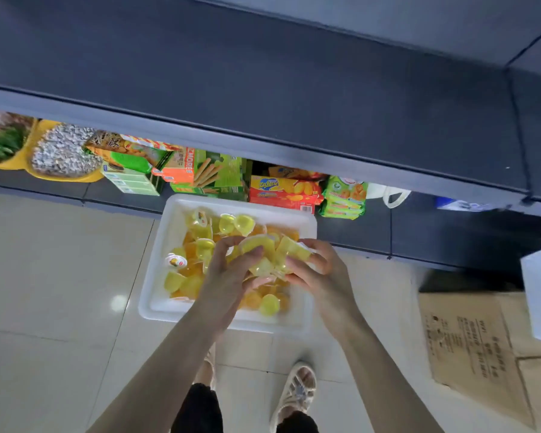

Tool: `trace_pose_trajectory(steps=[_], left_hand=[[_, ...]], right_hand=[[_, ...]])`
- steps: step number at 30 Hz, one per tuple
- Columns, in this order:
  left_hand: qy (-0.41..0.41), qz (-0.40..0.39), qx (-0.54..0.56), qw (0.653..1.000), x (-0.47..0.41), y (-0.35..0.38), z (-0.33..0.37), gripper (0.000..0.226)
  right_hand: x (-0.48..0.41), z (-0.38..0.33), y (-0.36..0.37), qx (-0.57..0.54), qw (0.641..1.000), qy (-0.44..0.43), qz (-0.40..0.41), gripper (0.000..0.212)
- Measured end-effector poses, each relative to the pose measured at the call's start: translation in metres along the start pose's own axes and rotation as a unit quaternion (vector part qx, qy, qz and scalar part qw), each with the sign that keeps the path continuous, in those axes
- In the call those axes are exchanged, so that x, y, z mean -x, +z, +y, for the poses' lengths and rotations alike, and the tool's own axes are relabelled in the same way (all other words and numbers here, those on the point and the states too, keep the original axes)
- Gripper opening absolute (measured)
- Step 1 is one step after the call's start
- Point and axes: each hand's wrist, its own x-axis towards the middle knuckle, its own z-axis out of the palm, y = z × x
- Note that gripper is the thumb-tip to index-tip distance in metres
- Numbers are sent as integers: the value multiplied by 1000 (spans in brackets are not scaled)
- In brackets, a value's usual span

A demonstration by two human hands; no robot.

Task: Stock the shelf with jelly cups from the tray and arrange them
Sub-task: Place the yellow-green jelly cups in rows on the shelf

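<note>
Hands are pressing together over the white tray (156, 310) as I am watching remotely through the head camera: the left hand (228, 273) and right hand (320, 270) are curling their fingers round one heaped bunch of yellow jelly cups (267, 260), which is hanging just above the tray's middle. More loose cups (269, 304), yellow and orange, are lying jumbled inside the tray, one showing its printed lid near the tray's left wall. The tray is sitting on the tiled floor (60, 276); the dark shelf (263, 89) is standing beyond the tray's far rim and higher than it, with snack boxes (210, 176) crowding the bottom level just behind that rim.

I am judging the load itself as the main risk: the cups are looking smooth and rounded and are piling several deep with only two palms walling them in, so any parting of the hands during the lift is likely to be letting some slip through. Those landing outside the tray are apt to be rolling across the tiles, toward the sandalled foot (297, 389) on the tray's near side or under the bottom level. Squeezing harder is carrying its own hazard, since thin cups and sealed lids may be buckling or splitting.
</note>
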Motion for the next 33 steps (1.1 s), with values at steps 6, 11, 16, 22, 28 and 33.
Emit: trace_pose_trajectory(steps=[6, 11, 16, 22, 28, 33], left_hand=[[135, -75, -85, 984, 88, 120, 66, 21], [269, -85, -195, 939, 137, 209, 142, 27], [368, -101, -253, 889, 155, 277, 219, 31], [477, -105, -302, 819, 145, 331, 288, 27], [513, -71, -355, 779, 101, 366, 342, 31], [504, -31, -418, 755, 58, 408, 376, 32]], right_hand=[[66, -145, -60, 52, 991, -121, -25, 30], [107, -275, -90, 83, 968, -237, -22, 26], [120, -379, -109, 150, 932, -331, -9, 26], [104, -463, -115, 194, 885, -424, 21, 31], [57, -518, -111, 243, 862, -441, 54, 29], [-3, -558, -117, 305, 848, -423, 91, 34]])
